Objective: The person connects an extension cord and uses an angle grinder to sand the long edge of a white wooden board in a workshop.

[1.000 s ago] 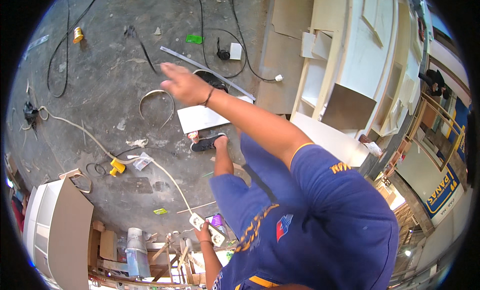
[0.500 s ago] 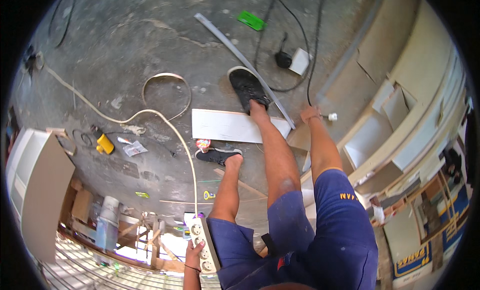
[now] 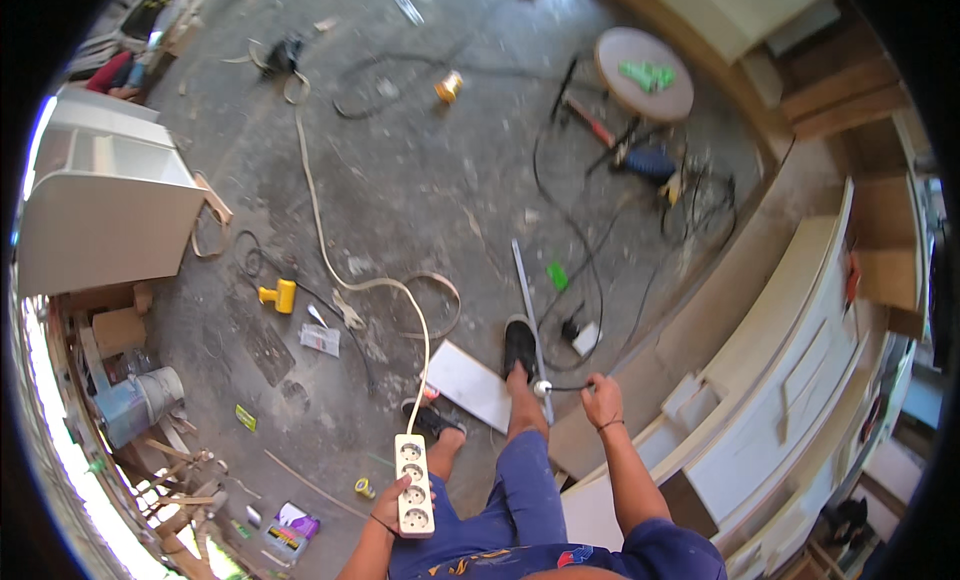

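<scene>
A long white power strip (image 3: 411,452) with several round sockets is held upright in front of my lap by my left hand (image 3: 390,502), its thumb across the face and the other fingers hidden behind. From the strip's far end, a cream cord (image 3: 424,355) runs away across the floor. My right hand (image 3: 603,402) is closed around a black cable (image 3: 572,388) just behind its white plug (image 3: 542,388). The plug points left, above the floor and apart from the strip.
A white board (image 3: 470,385) lies by my shoes, beside a metal strip (image 3: 528,300). A yellow power tool (image 3: 279,297) lies left. Ahead right stands a round stool (image 3: 645,75) with a green thing on it. Pale cabinet panels (image 3: 770,380) line the right; a cabinet (image 3: 110,230) stands left.
My view has lifted, showing more floor ahead. The right hand has come up from low near the floor with the cable, and its plug now points left. The left hand still holds the power strip.
</scene>
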`<action>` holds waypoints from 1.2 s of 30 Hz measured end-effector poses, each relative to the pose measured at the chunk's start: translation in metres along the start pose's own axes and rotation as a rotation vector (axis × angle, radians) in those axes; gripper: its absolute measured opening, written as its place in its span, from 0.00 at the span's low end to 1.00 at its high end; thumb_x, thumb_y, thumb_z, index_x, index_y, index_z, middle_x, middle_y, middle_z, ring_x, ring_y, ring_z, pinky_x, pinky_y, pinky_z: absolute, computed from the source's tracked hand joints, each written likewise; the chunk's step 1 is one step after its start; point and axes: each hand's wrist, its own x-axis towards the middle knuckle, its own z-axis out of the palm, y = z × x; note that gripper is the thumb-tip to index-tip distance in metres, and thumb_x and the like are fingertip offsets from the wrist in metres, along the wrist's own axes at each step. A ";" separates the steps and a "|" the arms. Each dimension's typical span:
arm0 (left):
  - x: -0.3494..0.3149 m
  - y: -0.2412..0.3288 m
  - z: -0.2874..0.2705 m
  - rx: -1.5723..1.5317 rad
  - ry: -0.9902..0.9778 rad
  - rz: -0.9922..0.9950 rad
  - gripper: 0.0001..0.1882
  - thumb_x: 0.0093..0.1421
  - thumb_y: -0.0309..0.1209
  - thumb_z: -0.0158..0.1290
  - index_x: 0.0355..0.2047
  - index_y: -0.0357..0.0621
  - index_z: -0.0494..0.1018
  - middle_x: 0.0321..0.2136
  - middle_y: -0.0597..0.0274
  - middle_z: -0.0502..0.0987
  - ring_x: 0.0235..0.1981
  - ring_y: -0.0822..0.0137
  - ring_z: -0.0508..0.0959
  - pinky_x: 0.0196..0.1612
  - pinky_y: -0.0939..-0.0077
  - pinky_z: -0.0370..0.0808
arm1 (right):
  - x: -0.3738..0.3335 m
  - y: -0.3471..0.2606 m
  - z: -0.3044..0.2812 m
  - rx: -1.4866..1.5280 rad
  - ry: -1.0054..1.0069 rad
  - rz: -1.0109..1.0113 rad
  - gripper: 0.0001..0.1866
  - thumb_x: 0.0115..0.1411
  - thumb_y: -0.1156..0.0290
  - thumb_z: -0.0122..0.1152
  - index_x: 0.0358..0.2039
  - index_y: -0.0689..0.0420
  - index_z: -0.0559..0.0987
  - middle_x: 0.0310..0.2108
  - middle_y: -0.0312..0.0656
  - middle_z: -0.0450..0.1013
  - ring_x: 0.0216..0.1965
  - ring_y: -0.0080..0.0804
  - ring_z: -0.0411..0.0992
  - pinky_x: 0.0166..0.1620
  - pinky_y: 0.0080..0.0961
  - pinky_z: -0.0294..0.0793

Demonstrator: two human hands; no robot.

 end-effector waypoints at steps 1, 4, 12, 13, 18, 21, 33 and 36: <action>-0.007 0.002 0.009 0.075 0.067 0.023 0.27 0.57 0.45 0.53 0.49 0.39 0.64 0.36 0.49 0.75 0.33 0.55 0.78 0.35 0.58 0.78 | -0.010 -0.020 -0.036 -0.132 -0.074 0.035 0.13 0.44 0.65 0.64 0.33 0.51 0.79 0.34 0.45 0.70 0.42 0.45 0.67 0.44 0.40 0.66; -0.027 0.013 0.047 0.034 -0.026 0.103 0.27 0.58 0.53 0.49 0.46 0.42 0.67 0.29 0.49 0.76 0.28 0.58 0.79 0.31 0.66 0.79 | -0.045 -0.081 -0.130 -0.300 0.161 -0.249 0.12 0.43 0.59 0.66 0.29 0.47 0.80 0.40 0.45 0.69 0.50 0.49 0.61 0.49 0.50 0.60; -0.090 0.057 0.191 0.097 -0.366 0.498 0.33 0.60 0.62 0.36 0.43 0.44 0.67 0.28 0.56 0.75 0.25 0.62 0.78 0.26 0.69 0.77 | -0.125 -0.217 -0.281 0.248 -0.198 -0.824 0.09 0.52 0.72 0.57 0.35 0.60 0.76 0.19 0.40 0.71 0.23 0.35 0.73 0.33 0.30 0.71; -0.096 0.066 0.205 0.081 -0.383 0.477 0.32 0.60 0.63 0.35 0.44 0.47 0.68 0.28 0.58 0.75 0.25 0.62 0.78 0.25 0.70 0.77 | -0.131 -0.229 -0.292 0.265 -0.311 -0.829 0.11 0.53 0.74 0.55 0.38 0.60 0.76 0.18 0.38 0.70 0.22 0.28 0.72 0.28 0.26 0.70; -0.135 0.080 0.244 0.132 -0.535 0.563 0.34 0.60 0.63 0.34 0.47 0.46 0.67 0.32 0.58 0.75 0.26 0.64 0.77 0.27 0.73 0.76 | -0.169 -0.263 -0.318 0.535 -0.523 -0.851 0.18 0.59 0.73 0.52 0.50 0.61 0.72 0.17 0.29 0.63 0.18 0.15 0.62 0.23 0.16 0.64; -0.148 0.083 0.258 0.202 -0.474 0.579 0.33 0.61 0.61 0.34 0.46 0.44 0.68 0.30 0.58 0.76 0.25 0.66 0.78 0.26 0.74 0.76 | -0.176 -0.278 -0.324 0.447 -0.492 -0.862 0.18 0.60 0.70 0.53 0.50 0.61 0.72 0.17 0.28 0.61 0.17 0.14 0.59 0.22 0.15 0.62; -0.106 0.155 0.284 0.292 -0.498 0.627 0.30 0.63 0.56 0.38 0.48 0.40 0.67 0.33 0.60 0.76 0.31 0.74 0.77 0.33 0.80 0.75 | -0.098 -0.355 -0.337 0.203 -0.266 -0.937 0.14 0.56 0.68 0.60 0.40 0.64 0.77 0.24 0.47 0.75 0.21 0.24 0.71 0.28 0.21 0.69; -0.088 0.191 0.295 0.280 -0.452 0.636 0.30 0.63 0.56 0.38 0.47 0.39 0.68 0.34 0.62 0.75 0.32 0.76 0.76 0.34 0.80 0.74 | -0.059 -0.394 -0.332 0.137 -0.119 -0.989 0.13 0.54 0.67 0.62 0.38 0.61 0.78 0.24 0.49 0.75 0.23 0.34 0.74 0.27 0.24 0.70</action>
